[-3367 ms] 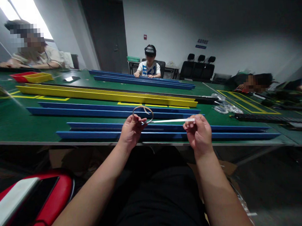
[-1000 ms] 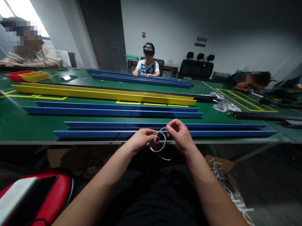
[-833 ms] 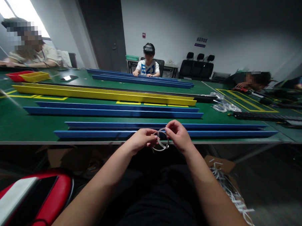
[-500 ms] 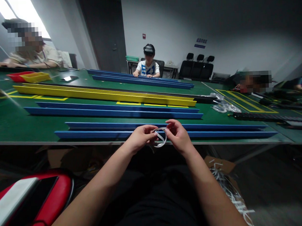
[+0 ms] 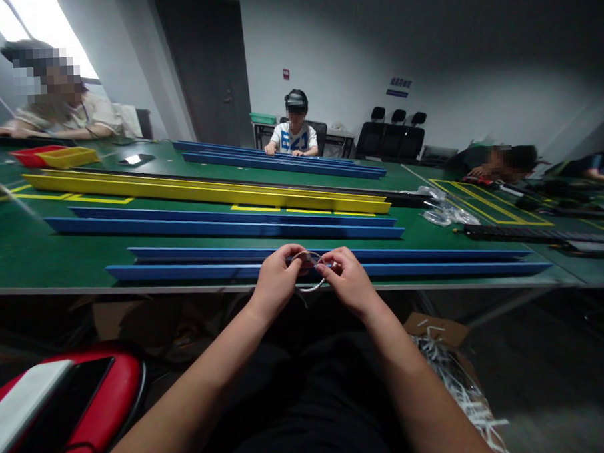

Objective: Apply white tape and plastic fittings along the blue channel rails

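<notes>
A thin white strip [image 5: 312, 290], coiled into a loop, is held between my two hands above the table's near edge. My left hand [image 5: 275, 280] pinches the left side of the loop between thumb and fingers. My right hand [image 5: 352, 279] is closed on the right side, its thumb and fingertips at the strip. Fingers partly cover the coil. Just behind my hands lies a long blue channel [image 5: 184, 272] with two raised edges, running along the front of the green table [image 5: 13, 256].
Beyond are another blue channel [image 5: 222, 226], a yellow channel [image 5: 180, 193] and clear plastic bags [image 5: 446, 213]. Red [image 5: 26, 157] and yellow trays [image 5: 71, 156] stand at left. A red stool [image 5: 123, 374] is lower left; a box of white strips [image 5: 459, 380] lower right. Several people sit around.
My right hand has shifted left and turned inward, bringing its fingertips closer to my left hand. The loop between them shows more edge-on and is covered more.
</notes>
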Available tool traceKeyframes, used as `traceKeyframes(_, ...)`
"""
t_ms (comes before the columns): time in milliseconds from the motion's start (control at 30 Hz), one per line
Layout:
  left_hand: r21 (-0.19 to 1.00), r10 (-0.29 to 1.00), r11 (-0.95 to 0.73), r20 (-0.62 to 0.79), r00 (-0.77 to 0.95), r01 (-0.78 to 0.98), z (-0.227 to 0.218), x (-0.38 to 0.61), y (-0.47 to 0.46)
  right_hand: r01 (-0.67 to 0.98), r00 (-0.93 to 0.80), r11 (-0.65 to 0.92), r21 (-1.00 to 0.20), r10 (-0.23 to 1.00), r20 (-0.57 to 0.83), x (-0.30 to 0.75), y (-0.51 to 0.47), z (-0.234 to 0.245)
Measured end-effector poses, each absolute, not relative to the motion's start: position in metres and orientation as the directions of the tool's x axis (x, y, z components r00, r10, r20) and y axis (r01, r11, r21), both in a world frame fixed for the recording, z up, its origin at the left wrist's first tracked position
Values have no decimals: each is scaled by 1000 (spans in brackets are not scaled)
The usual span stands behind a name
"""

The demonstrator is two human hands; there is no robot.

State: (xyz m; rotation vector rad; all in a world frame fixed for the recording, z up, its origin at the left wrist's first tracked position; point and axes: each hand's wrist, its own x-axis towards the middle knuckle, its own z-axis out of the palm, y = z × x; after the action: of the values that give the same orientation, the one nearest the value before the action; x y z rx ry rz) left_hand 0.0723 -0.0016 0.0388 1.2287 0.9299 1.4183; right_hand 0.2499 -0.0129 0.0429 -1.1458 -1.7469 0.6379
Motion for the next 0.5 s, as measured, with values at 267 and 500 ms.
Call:
traceKeyframes(267,961,926,-272,274,258,-45,43,71,-8,156,-314,173,-973,942,117,274,-11,43)
traceKeyframes(500,830,824,-534,467,320,164,38,54,8,332,-99,128,-935,990,100,373,-13,44)
